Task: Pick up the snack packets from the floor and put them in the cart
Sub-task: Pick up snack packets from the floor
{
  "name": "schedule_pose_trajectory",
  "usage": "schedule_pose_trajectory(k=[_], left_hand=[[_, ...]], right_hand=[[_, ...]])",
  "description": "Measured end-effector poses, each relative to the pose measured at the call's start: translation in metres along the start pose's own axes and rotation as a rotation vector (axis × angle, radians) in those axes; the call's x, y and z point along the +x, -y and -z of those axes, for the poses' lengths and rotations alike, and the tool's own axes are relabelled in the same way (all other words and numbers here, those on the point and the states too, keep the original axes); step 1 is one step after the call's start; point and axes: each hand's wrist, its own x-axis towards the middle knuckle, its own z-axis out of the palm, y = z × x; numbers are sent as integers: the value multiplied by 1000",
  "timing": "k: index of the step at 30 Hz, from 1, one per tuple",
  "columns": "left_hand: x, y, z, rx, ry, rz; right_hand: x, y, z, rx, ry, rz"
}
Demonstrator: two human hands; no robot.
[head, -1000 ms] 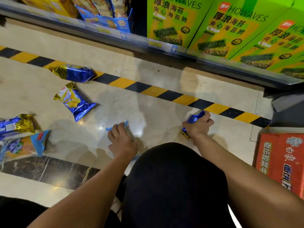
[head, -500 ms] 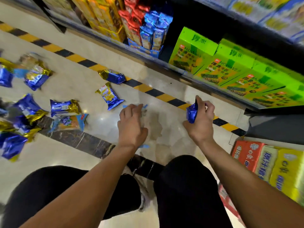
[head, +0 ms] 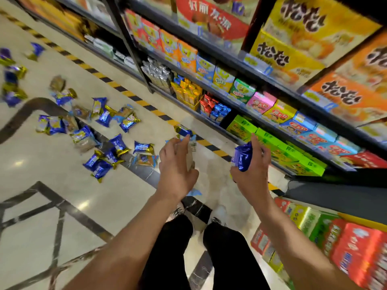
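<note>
Fingers (head: 254, 143) of the right hand (head: 251, 174) are curled round a blue packet (head: 243, 156), its long axis running upright in the grip. Those of the left hand (head: 176, 164) grasp a pale packet (head: 191, 151), also held roughly upright, with a light-blue end poking out below the wrist. Both hands hang above the floor (head: 62, 206), level with each other and well apart, over the person's dark trousers (head: 209, 258) and shoes.

So two packets are in hand, one each. No cart shows in this view, so which way the packets must travel, and which hand is nearer to it, cannot be told; the coming move probably calls for a turn away from the shelves.

Beyond the left hand, the scattered packets (head: 117, 147) lie on the floor to the left and farther off: roughly two dozen, mostly blue and gold, too blurred for an exact count. One more (head: 183, 130) lies on the striped tape (head: 134, 98) just past the left fingertips. Stocked shelves (head: 261, 80) rise on the right.
</note>
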Motion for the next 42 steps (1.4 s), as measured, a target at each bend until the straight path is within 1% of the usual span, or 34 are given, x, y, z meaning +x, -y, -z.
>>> schedule_pose_trajectory(k=[3,7,11,15,22,27,33,36,39,42], left_hand=[[-18,-26,49,27,-67,-50],[-47,-50,88,-43,-164,83],[-94,-65,99,-167,-306,155],[-137,-69,95,-188,-402,245],[-205,-64,123,-134,-586,384],[-256,-38,163,-67,-681,469],[-319,14,213,-59,-808,589],[-349,46,237,-108,-872,645],[-373,80,263,-134,-871,715],[-391,113,285,-153,-880,734]], right_hand=[[-21,48,22,62,62,58],[-40,90,34,159,168,133],[-63,111,30,123,295,301],[-86,120,32,81,409,412],[-133,143,24,79,580,469],[-173,178,-8,34,711,562],[-238,228,-79,-30,829,656],[-275,247,-121,-78,863,715],[-307,262,-157,-111,891,725],[-332,272,-189,-154,892,752]])
